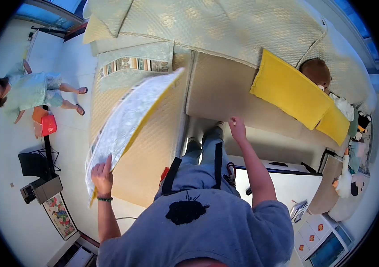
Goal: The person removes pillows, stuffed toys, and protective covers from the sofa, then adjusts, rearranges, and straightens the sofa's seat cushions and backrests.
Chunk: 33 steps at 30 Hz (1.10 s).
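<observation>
My left hand point(102, 178) grips the near end of a long white cloth pad point(131, 107) with a yellow edge showing along its right side. The pad stands on edge and curves above the tan seat point(154, 147) of a sofa. A bracelet is on my left wrist. My right hand point(237, 127) is raised in front of the sofa, its fingers curled in, and I see nothing in them. Farther right, a yellow pad point(291, 91) lies across the sofa, overlapping a second yellow piece point(335, 124).
A light quilted cover point(216, 26) drapes the sofa back, and a patterned cloth point(136, 66) lies on the far left seat. Plush toys point(344, 173) crowd the right end. A white table point(283, 187) stands at my right. Another person point(38, 91) stands at left, near a red bag point(47, 124).
</observation>
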Each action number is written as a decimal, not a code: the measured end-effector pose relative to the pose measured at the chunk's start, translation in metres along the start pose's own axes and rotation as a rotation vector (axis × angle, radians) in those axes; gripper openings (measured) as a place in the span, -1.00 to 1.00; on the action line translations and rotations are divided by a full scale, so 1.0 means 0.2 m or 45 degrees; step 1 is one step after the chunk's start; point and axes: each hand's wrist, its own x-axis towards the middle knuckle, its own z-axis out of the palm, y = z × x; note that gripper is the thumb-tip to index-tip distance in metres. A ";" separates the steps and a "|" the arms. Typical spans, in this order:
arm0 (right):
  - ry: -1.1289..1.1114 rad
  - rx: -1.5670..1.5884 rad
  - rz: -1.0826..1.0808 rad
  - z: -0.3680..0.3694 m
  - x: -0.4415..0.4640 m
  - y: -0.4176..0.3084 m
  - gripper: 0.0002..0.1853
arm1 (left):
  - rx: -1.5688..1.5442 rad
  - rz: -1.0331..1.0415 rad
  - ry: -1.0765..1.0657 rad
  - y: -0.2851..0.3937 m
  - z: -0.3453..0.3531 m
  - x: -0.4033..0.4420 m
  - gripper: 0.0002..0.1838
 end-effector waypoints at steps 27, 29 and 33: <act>-0.567 -0.165 0.497 -0.36 -0.27 0.36 -0.69 | -0.752 -0.370 -1.108 0.11 1.83 0.40 -0.53; -0.501 -0.114 0.567 -0.41 -0.26 0.56 -0.68 | -0.732 -0.282 -1.157 0.28 1.83 0.53 -0.54; -0.269 -0.098 0.697 -0.55 -0.20 1.02 -0.68 | -0.590 0.180 -1.224 0.90 1.59 1.01 -0.53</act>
